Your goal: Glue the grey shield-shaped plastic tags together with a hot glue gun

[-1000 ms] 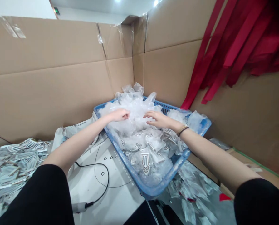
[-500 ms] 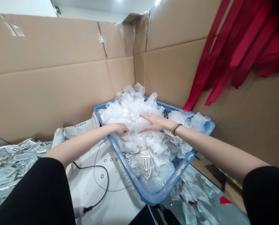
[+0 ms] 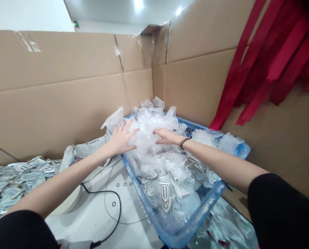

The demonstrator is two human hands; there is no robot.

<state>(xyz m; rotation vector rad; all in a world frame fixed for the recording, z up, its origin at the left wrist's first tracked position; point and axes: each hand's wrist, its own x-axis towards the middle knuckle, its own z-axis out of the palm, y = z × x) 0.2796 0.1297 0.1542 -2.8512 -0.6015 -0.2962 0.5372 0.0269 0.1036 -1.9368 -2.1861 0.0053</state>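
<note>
A blue plastic basket (image 3: 133,178) holds a heap of crumpled clear plastic bags (image 3: 151,119) toward its back. My left hand (image 3: 122,138) lies against the left side of that heap, fingers spread. From the right, my right hand (image 3: 166,136) reaches to the bags with its fingers apart and bent, the tips at the plastic. Nearer the front of the basket are bagged shield-shaped patches (image 3: 165,193) with a light and brown pattern. Whether either palm touches a bag is hard to see.
Cardboard walls (image 3: 92,97) stand behind and to the right. Red ribbons (image 3: 237,79) hang at the right. Loose shield-shaped patches (image 3: 27,173) lie in a pile at the left. A black cable (image 3: 119,200) curves over the white table (image 3: 133,207). More plastic bags (image 3: 227,221) lie right of the basket.
My left hand has gone from closed at the basket's left edge to spread over the bags, farther left and up. The bags beside it now bulge over the left rim. The view has tilted up slightly.
</note>
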